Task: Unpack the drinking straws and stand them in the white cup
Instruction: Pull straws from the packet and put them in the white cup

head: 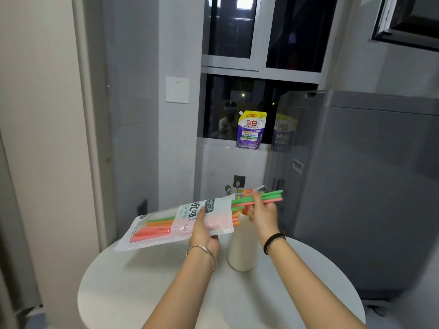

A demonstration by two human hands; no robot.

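Plastic pack [213, 219], mid-frame, holds coloured straws [154, 231] lengthwise, ends pointing right; my left fingers [201, 214] grip it, right fingers [257, 199] pinch a few above the white cup [241, 255].

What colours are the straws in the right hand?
Green and pink straws, pinched by the right hand; head view.

Grey walls [133, 91], dark window [292, 32], detergent pouch [250, 130] on its sill, grey washing machine [368, 186] beside round white table [142, 281]

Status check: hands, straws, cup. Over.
Left hand grips straw pack. Right hand pinches several straws, half out of it. White cup stands beneath, mouth hidden.
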